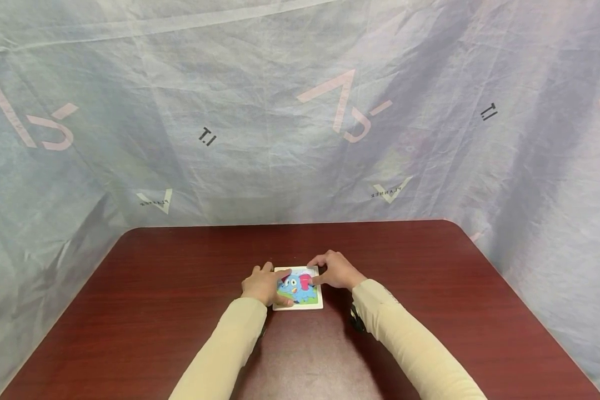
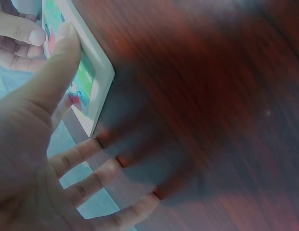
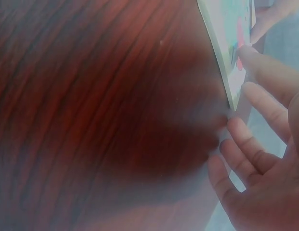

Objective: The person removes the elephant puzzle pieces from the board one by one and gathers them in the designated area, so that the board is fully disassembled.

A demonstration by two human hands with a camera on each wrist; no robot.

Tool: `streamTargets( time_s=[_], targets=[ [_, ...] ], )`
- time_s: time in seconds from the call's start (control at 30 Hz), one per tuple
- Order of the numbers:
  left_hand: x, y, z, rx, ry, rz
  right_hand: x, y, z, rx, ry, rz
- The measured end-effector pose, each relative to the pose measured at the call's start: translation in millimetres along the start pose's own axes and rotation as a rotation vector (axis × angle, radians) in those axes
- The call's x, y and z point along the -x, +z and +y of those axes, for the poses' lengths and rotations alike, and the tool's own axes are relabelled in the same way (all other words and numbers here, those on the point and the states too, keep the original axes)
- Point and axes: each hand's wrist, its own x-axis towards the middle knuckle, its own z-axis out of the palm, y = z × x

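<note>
A small square picture board (image 1: 307, 307) with a white rim lies flat on the table. Its picture shows a blue cartoon creature (image 1: 307, 296) on green ground, with a pinkish-red patch (image 1: 305, 281) at upper right. At its left side is my left hand (image 1: 261, 285), thumb and index finger reaching over the picture. In the left wrist view, the other fingers spread down to the tabletop. My right hand (image 1: 341, 270) touches the upper right of the board, thumb tip on the pinkish-red patch. Its remaining fingers rest near the board's corner in the right wrist view, loosely bent.
The dark red wood-grain table (image 1: 180, 278) has rounded far corners. Grey printed fabric (image 1: 260, 139) hangs behind it and along both sides. A dark object (image 1: 357, 319) shows under the right sleeve at the wrist.
</note>
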Motion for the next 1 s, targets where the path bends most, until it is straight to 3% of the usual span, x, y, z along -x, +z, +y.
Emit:
streamTargets(
  time_s=[1.0],
  targets=[
    [-0.2, 6.0, 2.0, -0.051, -0.024, 0.006, 0.9, 1.3, -1.9, 0.022, 0.033, 0.002]
  ],
)
